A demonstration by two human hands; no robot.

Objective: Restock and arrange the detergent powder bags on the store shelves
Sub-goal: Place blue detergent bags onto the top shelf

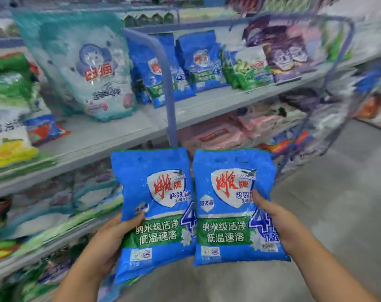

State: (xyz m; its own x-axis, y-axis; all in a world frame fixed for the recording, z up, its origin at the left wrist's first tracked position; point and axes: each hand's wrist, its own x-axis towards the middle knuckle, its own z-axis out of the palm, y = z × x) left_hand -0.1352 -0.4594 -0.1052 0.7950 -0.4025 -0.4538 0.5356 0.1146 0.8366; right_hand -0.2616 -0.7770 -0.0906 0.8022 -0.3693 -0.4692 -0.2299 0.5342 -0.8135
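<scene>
Two blue detergent bags are held up side by side in front of the store shelves, upright and facing the camera, their inner edges touching or nearly so. The left hand [108, 240] grips the left blue bag [156, 212] at its lower left edge, thumb curled over the front just above the green band and the other fingers hidden behind it. The right hand [281, 225] grips the right blue bag [230, 205] at its right edge, thumb pressed on the front beside the large numeral, fingers wrapped behind. Both bags hang in the air over the grey floor [337, 182], well below the middle shelf [207, 105]. On that shelf stand more blue bags of the same kind [198, 62], upright and leaning slightly, just right of a blue upright post [170, 83]. Left of the post a large pale teal bag [87, 68] stands tilted on the shelf board. Right of the shelved blue bags are green-and-white packs [246, 70] and then purple packs [287, 53]. Pink packs [224, 134] lie on the shelf below, and green, white and yellow bags [9, 118] fill the far left, blurred
</scene>
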